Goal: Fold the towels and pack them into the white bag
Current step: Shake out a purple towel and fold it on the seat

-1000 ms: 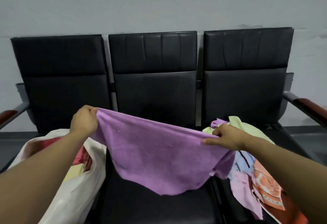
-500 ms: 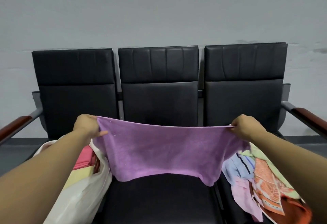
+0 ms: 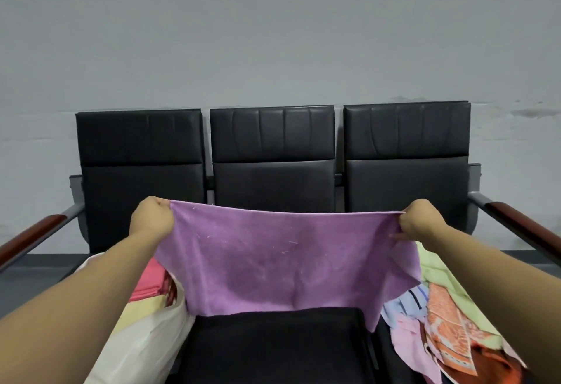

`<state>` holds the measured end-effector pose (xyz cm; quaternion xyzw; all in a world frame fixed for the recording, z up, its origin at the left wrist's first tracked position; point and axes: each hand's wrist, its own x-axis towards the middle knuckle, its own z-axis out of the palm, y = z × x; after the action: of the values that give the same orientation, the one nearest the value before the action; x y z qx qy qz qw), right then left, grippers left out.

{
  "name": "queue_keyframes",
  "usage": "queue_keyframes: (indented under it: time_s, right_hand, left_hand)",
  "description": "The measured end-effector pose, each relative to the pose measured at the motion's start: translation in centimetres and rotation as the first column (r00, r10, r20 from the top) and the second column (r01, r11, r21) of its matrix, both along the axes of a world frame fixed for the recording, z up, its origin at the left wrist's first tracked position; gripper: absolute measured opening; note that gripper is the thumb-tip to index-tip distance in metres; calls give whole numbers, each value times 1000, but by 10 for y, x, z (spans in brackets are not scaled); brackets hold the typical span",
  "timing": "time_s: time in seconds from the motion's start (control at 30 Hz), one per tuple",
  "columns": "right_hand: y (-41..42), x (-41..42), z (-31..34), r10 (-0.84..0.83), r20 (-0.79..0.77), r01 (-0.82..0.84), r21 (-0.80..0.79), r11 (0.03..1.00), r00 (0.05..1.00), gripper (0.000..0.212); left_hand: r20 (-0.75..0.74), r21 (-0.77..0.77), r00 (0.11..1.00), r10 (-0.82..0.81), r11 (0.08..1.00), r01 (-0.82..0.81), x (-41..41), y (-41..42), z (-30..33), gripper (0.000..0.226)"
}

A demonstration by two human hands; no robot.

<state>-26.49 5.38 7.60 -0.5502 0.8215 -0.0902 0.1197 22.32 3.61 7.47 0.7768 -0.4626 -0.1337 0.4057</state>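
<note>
Head view, left hand [image 3: 151, 222], right hand [image 3: 420, 221], gripping purple towel [image 3: 285, 262]

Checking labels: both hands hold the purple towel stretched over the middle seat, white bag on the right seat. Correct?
Not quite. The head view shows the white bag on the left seat; both hands, left and right, do hold the purple towel there.

Before you, a black three-seat bench [image 3: 273, 183] with wooden armrests [image 3: 528, 228] stands against a plain grey wall [image 3: 273, 34], grey floor [image 3: 30, 274] beneath.
</note>
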Motion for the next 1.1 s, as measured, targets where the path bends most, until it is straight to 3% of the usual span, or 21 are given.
queue_keyframes:
  time_s: [0.07, 0.13, 0.2, 0.33, 0.47, 0.63, 0.77, 0.9, 1.1]
  right_hand:
    - [3, 2, 9, -6, 40, 9, -94, 996, 999, 41]
    - [6, 3, 15, -64, 175, 103, -226, 969, 982, 16]
    - [11, 1, 16, -38, 218, 110, -328, 938, 975, 21]
    - [36, -1, 26, 85, 51, -56, -420, 906, 995, 24]
    - [54, -15, 40, 55, -98, -93, -441, 892, 994, 30]
    - [70, -24, 60, -2, -406, -141, -322, 936, 914, 37]
    - [72, -28, 68, 84, -555, -219, -181, 959, 827, 61]
    - [53, -34, 45, 156, -568, -278, -133, 951, 808, 82]
    - [-6, -37, -25, 235, -584, -299, -13, 954, 777, 87]
  left_hand:
    - [22, -32, 1000, 19, 999, -19, -5, 5, 10, 30]
    - [11, -65, 999, 42, 997, -41, -10, 11, 21, 31]
    - [0, -99, 998, 62, 993, -62, -12, 18, 29, 31]
    - [2, -153, 998, 57, 987, -56, -9, 35, 42, 34]
    - [66, -190, 997, 29, 982, -16, 0, 56, 54, 36]
    - [238, -185, 971, 30, 983, 15, 15, 65, 58, 41]
    - [371, -177, 925, 85, 984, -19, 16, 59, 44, 42]
    - [437, -99, 899, 36, 995, 8, 14, 39, 13, 38]
    - [434, 86, 899, -59, 996, 23, 8, -15, -56, 35]
